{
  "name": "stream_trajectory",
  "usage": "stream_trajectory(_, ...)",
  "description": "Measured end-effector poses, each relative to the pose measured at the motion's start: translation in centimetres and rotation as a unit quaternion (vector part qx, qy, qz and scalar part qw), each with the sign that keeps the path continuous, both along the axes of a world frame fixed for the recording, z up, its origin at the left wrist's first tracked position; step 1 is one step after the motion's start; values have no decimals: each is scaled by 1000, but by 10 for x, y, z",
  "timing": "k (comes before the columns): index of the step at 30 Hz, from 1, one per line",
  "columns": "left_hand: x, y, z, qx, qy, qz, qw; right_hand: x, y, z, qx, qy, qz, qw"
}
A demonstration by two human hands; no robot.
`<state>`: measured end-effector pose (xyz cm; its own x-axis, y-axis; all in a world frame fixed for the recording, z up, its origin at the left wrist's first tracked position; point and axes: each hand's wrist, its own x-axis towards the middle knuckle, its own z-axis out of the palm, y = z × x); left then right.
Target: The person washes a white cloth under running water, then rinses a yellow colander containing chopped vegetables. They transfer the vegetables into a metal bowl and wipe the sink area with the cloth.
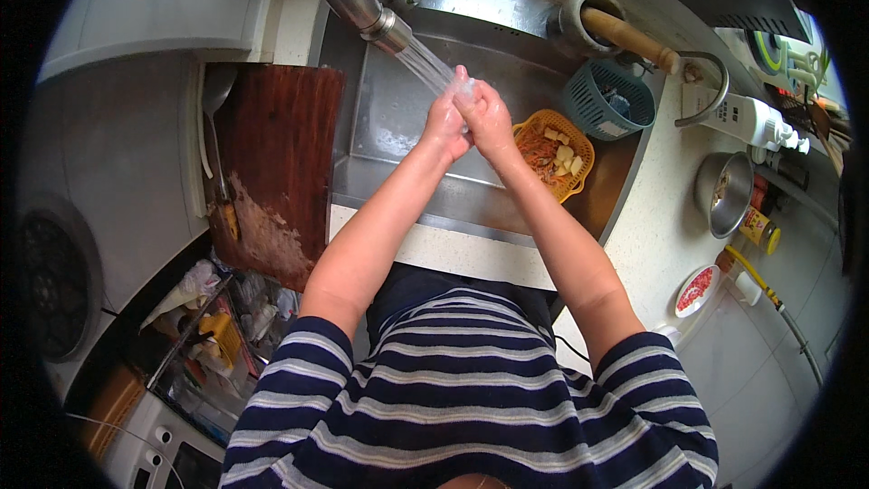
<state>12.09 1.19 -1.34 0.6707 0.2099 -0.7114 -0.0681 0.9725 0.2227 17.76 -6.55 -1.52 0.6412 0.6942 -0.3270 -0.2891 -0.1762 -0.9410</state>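
Water pours from the metal faucet (387,30) onto my hands above the stainless steel sink (400,98). My left hand (445,119) and my right hand (492,119) are pressed together, wet, with the fingers partly wrapped over one another. Splashing water and the overlap hide whether anything lies between the palms. Beside my right wrist, a yellow plastic basket (582,142) stands in the sink. Inside it are orange shreds (540,155) and pale cut pieces (565,157). A blue-grey slotted basket (589,105) sits behind it in the sink corner.
A mortar (570,27) with a wooden pestle (628,37) stands at the back right. On the right counter are a white pump bottle (730,119), a metal bowl (709,183) and a dish of chopped red pieces (696,291). Left of the sink are a dark wooden board (285,149) and a ladle (218,129).
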Motion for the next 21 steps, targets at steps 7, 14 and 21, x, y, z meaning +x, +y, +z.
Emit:
stream_trajectory(7,9,-32,-29,180,82,89,976,-7,-7,-44,-132,-111,-47,984)
stream_trajectory(14,10,-21,-47,460,253,-174,834,27,8,-65,-77,484,-57,870)
stream_trajectory(21,-5,0,-45,568,154,-57,806,44,14,-74,13,520,-21,854)
